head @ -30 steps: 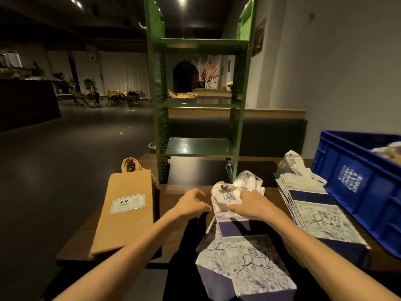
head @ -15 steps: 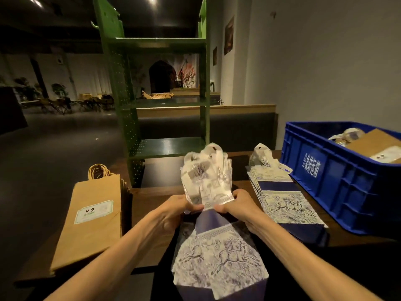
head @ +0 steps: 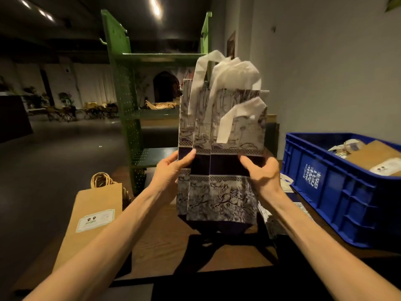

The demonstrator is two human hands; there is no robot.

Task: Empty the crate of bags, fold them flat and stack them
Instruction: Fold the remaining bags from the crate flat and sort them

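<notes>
We hold the patterned bags [head: 221, 170] upright above the wooden table [head: 165, 242]; left hand [head: 168, 171] grasps their left edge at the dark band, thumb on the front; right hand [head: 263, 173] grasps the right edge likewise; white handles [head: 230, 79] stand above both hands. Right of the right hand sits the blue crate [head: 338, 192], brown bags [head: 375, 153] inside; below that hand, a stack of folded bags [head: 274, 224]; left of the left hand, a flat kraft bag [head: 95, 216].
</notes>
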